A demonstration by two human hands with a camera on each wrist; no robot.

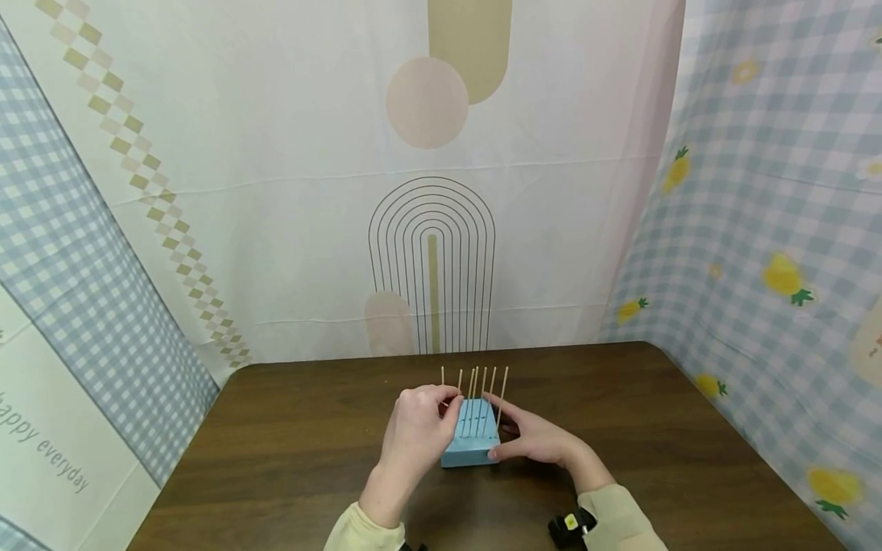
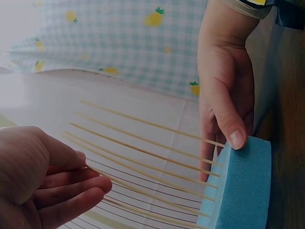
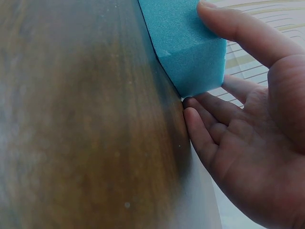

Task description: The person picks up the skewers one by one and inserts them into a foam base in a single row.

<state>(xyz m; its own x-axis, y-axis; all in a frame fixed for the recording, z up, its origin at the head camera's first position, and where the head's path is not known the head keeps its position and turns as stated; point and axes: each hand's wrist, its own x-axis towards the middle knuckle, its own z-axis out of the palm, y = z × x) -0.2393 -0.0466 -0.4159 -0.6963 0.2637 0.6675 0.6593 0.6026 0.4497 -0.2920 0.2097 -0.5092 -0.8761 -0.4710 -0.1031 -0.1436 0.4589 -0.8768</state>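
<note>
A light blue foam block (image 1: 471,457) sits on the table, with several thin bamboo skewers (image 1: 505,386) standing upright in its top. My left hand (image 1: 422,428) is at the block's left side. Between thumb and index finger it pinches one bamboo skewer (image 2: 136,187), whose lower end reaches the foam. On the right, my right hand (image 1: 544,438) grips the block. Its thumb (image 2: 235,133) presses the front face while the other fingers (image 3: 217,107) lie along the side, the lowest ones close to the tabletop.
The brown wooden table (image 1: 289,436) extends around the block on all sides. Behind it hangs a white patterned cloth (image 1: 296,252), and a checked cloth with pineapples (image 1: 744,321) hangs at the right. A dark wrist device (image 1: 568,528) is on the right forearm.
</note>
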